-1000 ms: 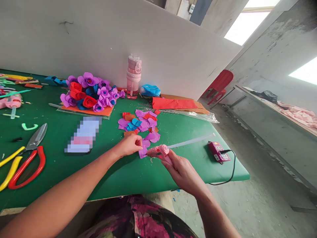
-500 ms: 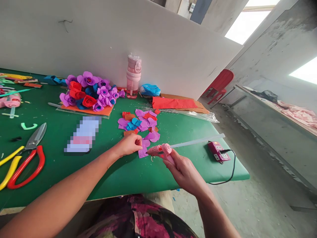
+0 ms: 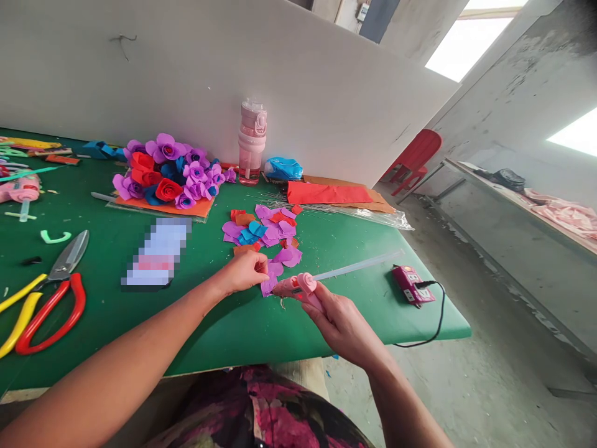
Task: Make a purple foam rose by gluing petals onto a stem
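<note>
Head view showed the right hand [image 3: 342, 317] wrapped around the handle of a pink glue gun [image 3: 306, 284], its nozzle at the right side of a purple paper petal [image 3: 267, 288] that lay near the front of the green tabletop [image 3: 219, 339]. The left hand [image 3: 245, 270] was at the petal's left side, its grip pressed together at thumb and forefinger; whether paper was caught between them could not be told. Just beyond both hands, loose paper petals [image 3: 271, 235] in purple, blue, red and brown crowded the way forward, with red crepe paper [image 3: 326, 193] and a pink water bottle [image 3: 252, 149] farther back against the pale partition [image 3: 186, 74]. Leftward stood paper flowers [image 3: 168, 190], a pixel-blurred rectangle [image 3: 156, 255] and open red-and-yellow scissors [image 3: 65, 264]. A clear glue stick [image 3: 359, 264] jutted from the gun toward a magenta power socket [image 3: 412, 286], whose black cord [image 3: 441, 311] looped over the tabletop's right end. Green surface stretched between the right hand and that socket; the front edge ran beneath both forearms, concrete floor [image 3: 504, 373] beyond the right edge.
</note>
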The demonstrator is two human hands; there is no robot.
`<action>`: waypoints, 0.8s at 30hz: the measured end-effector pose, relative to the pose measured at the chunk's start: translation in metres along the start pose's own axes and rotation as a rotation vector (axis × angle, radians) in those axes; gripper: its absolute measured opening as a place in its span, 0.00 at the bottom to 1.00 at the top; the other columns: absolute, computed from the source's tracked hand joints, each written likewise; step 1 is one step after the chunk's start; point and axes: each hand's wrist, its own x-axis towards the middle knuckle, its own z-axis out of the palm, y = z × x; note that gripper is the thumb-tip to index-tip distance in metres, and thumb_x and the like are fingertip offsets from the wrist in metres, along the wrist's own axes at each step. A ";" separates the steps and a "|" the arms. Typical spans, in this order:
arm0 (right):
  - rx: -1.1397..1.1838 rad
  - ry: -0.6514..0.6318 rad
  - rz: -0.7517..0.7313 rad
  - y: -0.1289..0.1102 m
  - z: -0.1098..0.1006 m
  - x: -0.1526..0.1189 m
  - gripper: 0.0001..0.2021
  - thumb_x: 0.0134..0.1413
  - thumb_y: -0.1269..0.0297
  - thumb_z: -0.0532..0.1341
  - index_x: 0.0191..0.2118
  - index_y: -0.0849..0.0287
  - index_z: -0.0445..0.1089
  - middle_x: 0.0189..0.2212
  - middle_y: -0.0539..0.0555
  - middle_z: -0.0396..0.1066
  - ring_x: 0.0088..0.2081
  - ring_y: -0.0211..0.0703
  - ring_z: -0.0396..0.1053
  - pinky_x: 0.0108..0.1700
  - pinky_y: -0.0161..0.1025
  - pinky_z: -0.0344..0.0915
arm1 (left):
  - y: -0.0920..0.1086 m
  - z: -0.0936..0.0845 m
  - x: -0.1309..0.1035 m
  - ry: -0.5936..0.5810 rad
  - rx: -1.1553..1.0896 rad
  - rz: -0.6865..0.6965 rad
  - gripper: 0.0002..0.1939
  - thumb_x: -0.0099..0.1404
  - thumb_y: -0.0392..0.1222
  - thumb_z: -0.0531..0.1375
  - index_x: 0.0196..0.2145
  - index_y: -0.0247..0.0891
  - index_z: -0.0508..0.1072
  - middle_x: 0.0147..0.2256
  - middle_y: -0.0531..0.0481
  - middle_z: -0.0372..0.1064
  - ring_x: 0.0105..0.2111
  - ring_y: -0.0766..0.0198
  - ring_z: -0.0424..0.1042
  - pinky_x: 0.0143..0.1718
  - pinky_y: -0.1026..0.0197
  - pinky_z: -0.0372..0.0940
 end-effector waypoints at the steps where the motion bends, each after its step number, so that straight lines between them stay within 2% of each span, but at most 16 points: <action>1: -0.002 -0.001 0.005 0.000 0.000 0.000 0.13 0.64 0.61 0.48 0.49 0.57 0.62 0.26 0.50 0.69 0.25 0.40 0.65 0.28 0.33 0.54 | 0.000 0.000 0.000 -0.003 0.001 0.001 0.04 0.45 0.37 0.58 0.18 0.38 0.65 0.18 0.55 0.62 0.22 0.66 0.61 0.23 0.65 0.54; 13: 0.005 0.032 0.020 0.004 -0.004 -0.001 0.15 0.63 0.60 0.48 0.51 0.56 0.63 0.29 0.54 0.73 0.31 0.45 0.71 0.34 0.36 0.63 | 0.003 -0.002 -0.001 -0.018 0.013 -0.017 0.05 0.45 0.38 0.59 0.18 0.37 0.65 0.18 0.55 0.62 0.22 0.67 0.60 0.23 0.65 0.53; 24: 0.016 0.054 0.037 0.007 -0.006 -0.002 0.16 0.64 0.60 0.48 0.54 0.57 0.62 0.30 0.52 0.72 0.29 0.42 0.69 0.31 0.34 0.60 | 0.001 -0.001 0.001 -0.028 0.010 -0.026 0.05 0.46 0.38 0.58 0.18 0.38 0.64 0.18 0.55 0.61 0.22 0.66 0.60 0.23 0.64 0.52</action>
